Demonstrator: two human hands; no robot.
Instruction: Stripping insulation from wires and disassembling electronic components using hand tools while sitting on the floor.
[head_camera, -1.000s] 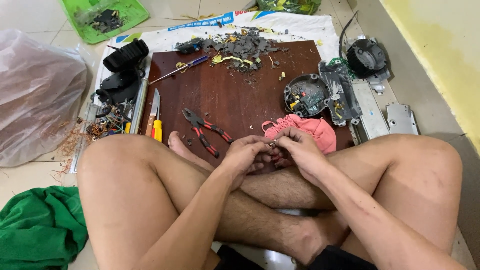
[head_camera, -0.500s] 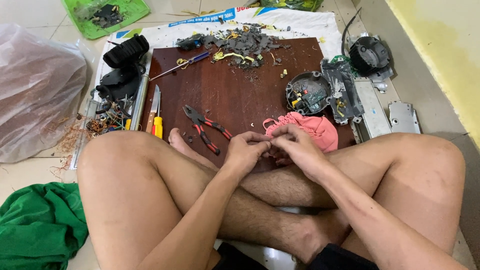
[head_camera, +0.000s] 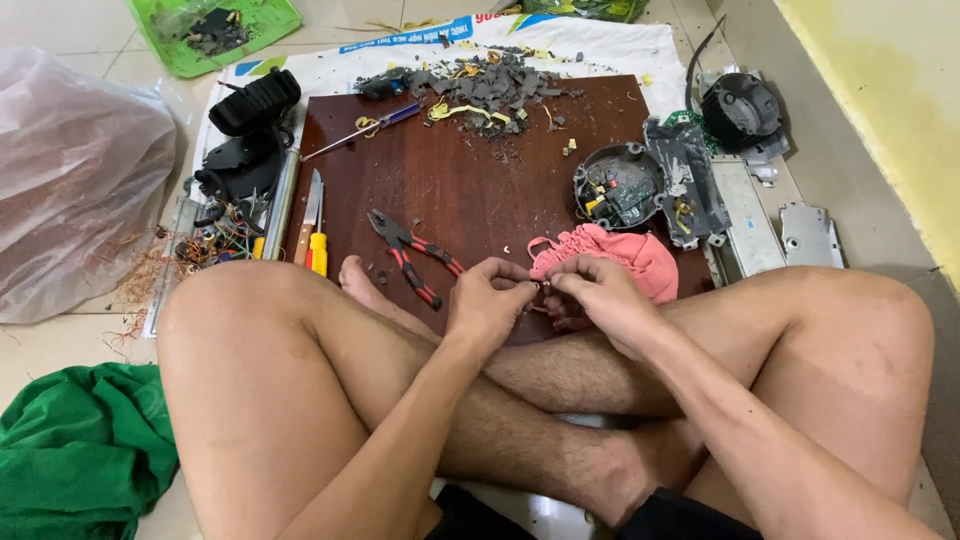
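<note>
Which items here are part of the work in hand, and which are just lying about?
In hand:
- left hand and right hand, pinching a small part, too small to identify
- pink cloth just behind the hands

Lying about:
- red-handled pliers
- screwdriver
- yellow utility knife
- round circuit housing
- debris pile
- green tray
- green cloth
- plastic bag

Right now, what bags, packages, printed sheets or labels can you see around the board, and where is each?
Printed sheet: white with a blue band, spread under the far edge of the brown board.
Clear plastic bag: large, crumpled, translucent, on the floor at far left.
Green tray: flat, rectangular, holding dark scraps, top left.
Green packet: only an edge shows at the top.
No screens or signs. Both hands, left and right, pinch a small part.
</note>
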